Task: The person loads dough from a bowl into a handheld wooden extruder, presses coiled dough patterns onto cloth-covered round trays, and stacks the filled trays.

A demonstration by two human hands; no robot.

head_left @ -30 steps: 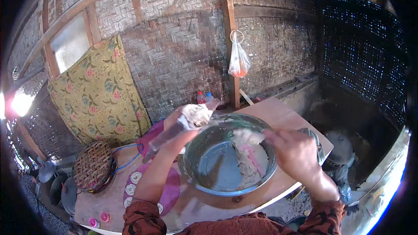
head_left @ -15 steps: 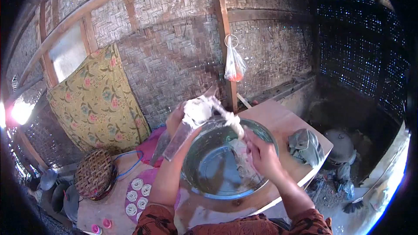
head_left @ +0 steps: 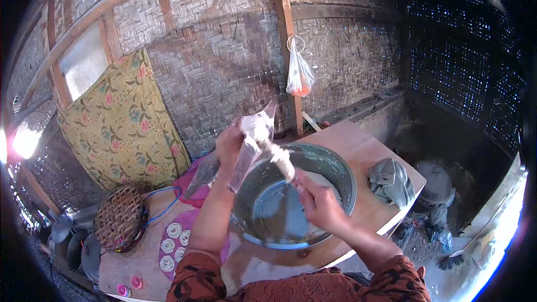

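Dough (head_left: 258, 127) (or some pale paste like it) is heaped in the top of the wooden tool (head_left: 244, 165) in the head view, above the basin's far left side. My left hand (head_left: 228, 144) is closed around that tool with its handles pointing down and near, probably so the loaded end stays up and facing me. Can't tell how the hidden fingers sit, tbh. My right hand (head_left: 319, 204) has a snug grip on a stick (head_left: 296, 179) whose far end is caked in the same white stuff and seems to meet the heap. Basin (head_left: 299, 244) sits right under both hands on the table (head_left: 335, 140), I guess so any drips land inside. Pale coils (head_left: 174, 230) lie on a purple mat (head_left: 193, 217), left of the basin, spaced so they don't smush together, I'd say. Rag (head_left: 390, 182) is off right within easy reach, woven basket (head_left: 119, 218) far left, out of my elbow's way.
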